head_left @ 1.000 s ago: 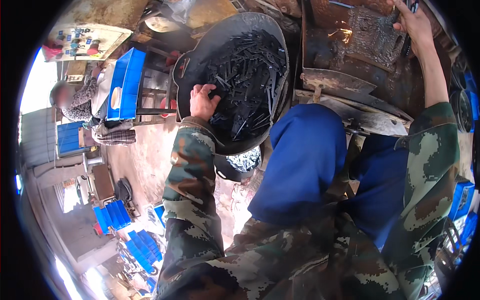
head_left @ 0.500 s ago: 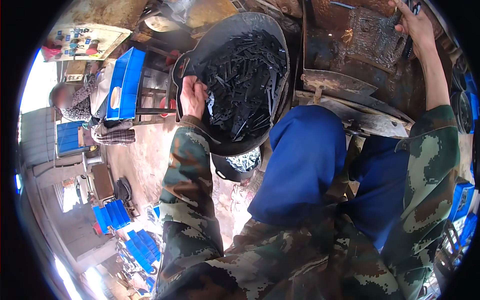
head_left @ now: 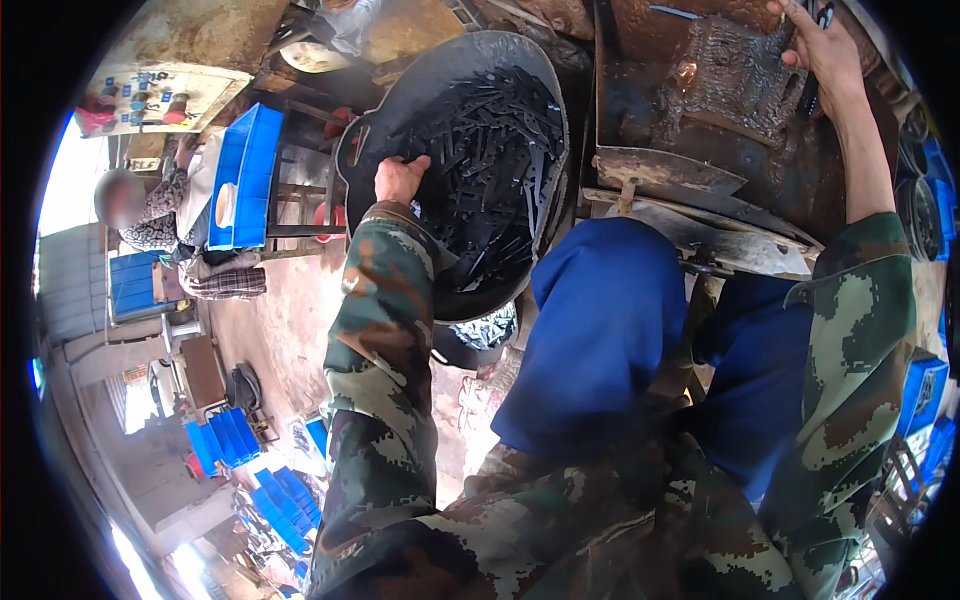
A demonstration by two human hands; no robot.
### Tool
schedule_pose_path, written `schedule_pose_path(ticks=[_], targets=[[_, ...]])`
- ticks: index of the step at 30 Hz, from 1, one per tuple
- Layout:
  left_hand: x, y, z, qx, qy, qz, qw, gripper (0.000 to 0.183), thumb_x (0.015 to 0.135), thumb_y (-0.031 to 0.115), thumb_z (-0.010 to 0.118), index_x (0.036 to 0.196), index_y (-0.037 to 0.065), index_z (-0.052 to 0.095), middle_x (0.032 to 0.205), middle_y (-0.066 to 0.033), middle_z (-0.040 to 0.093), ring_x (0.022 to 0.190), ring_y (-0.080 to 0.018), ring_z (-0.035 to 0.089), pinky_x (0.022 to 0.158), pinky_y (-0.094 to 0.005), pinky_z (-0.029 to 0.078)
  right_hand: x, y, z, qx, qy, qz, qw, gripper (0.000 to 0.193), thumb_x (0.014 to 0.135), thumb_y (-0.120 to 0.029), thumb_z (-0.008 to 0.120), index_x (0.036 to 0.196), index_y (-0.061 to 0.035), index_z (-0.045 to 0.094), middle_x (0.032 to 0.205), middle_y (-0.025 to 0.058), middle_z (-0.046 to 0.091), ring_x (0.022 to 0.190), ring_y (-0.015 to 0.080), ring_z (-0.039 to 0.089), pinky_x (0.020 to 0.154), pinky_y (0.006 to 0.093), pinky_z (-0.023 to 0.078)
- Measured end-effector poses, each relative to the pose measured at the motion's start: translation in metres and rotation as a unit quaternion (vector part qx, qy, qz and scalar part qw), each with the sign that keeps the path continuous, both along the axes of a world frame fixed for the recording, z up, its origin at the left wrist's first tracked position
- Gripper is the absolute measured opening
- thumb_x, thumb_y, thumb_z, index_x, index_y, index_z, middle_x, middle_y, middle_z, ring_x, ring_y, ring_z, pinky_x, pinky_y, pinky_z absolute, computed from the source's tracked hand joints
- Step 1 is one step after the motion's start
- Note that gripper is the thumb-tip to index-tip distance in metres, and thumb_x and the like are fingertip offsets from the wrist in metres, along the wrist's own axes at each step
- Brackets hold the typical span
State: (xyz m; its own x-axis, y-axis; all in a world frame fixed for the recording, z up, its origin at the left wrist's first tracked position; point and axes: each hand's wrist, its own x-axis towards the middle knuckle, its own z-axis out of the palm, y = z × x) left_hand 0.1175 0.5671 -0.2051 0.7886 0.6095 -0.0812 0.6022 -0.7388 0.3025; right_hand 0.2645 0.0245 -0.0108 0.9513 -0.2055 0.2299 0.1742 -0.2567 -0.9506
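A large black tub stands at my left, heaped with thin dark metal strips. My left hand is inside it at the left edge of the heap. Its fingers are curled together, and whatever they hold is hidden. At the far right, my right hand is over a rusty metal tray with a wet, dark block in it. The hand is closed around a narrow black object, mostly covered by the palm. Its kind is unclear. The index finger points up and left.
A rusty plate edge lies between my knees and the tray. A smaller bucket of shiny pieces sits below the tub. At left, another person sits by a blue bin. A button panel is at upper left.
My left hand has moved from the tub's left rim side slightly right, toward the strips. My right hand stays over the tray in nearly the same pose. The view has shifted slightly.
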Motion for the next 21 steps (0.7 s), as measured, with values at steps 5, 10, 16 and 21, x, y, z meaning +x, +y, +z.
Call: schedule_pose_path(ticks=[5, 10, 16, 21], targets=[[-0.012, 0.019, 0.008, -0.225, -0.034, 0.099, 0.969, 0.062, 0.066, 0.023, 0.082, 0.115, -0.012, 0.065, 0.091, -0.0146, 0.071, 0.078, -0.0235, 0.068, 0.07, -0.0341, 0.054, 0.003, 0.002, -0.001, 0.002, -0.005, 0.015, 1.0, 0.019, 0.095, -0.024, 0.068, 0.096, -0.0064, 0.06, 0.077, 0.0014, 0.062, 0.049, 0.0087, 0.045, 0.041, 0.027, 0.047], [-0.025, 0.006, 0.032, -0.323, -0.034, 0.083, 0.942, 0.033, 0.073, 0.021, 0.075, 0.096, 0.0, 0.068, 0.066, -0.0054, 0.061, 0.047, -0.0121, 0.047, 0.042, -0.0289, 0.034, 0.002, 0.002, 0.0, 0.003, 0.019, -0.008, 1.0, 0.019, 0.096, -0.023, 0.068, 0.095, -0.0063, 0.06, 0.076, 0.0014, 0.061, 0.048, 0.0087, 0.044, 0.041, 0.0274, 0.047], [-0.036, -0.014, 0.065, -0.322, -0.155, 0.065, 0.932, 0.013, 0.083, 0.02, 0.061, 0.079, 0.008, 0.062, 0.061, -0.0031, 0.061, 0.043, -0.0089, 0.044, 0.038, -0.0248, 0.029, 0.007, -0.004, -0.002, -0.004, 0.016, -0.001, 1.0, 0.02, 0.096, -0.025, 0.068, 0.095, -0.0065, 0.06, 0.074, 0.0013, 0.06, 0.048, 0.0087, 0.044, 0.042, 0.0279, 0.047], [-0.032, -0.011, 0.049, -0.391, -0.177, 0.062, 0.901, 0.012, 0.093, 0.018, 0.056, 0.093, 0.006, 0.06, 0.072, -0.0067, 0.065, 0.044, -0.0109, 0.047, 0.04, -0.0258, 0.035, 0.008, -0.007, -0.005, -0.004, 0.038, 0.003, 0.999, 0.02, 0.096, -0.026, 0.068, 0.096, -0.0063, 0.061, 0.075, 0.0012, 0.061, 0.049, 0.0086, 0.044, 0.042, 0.0278, 0.048]])
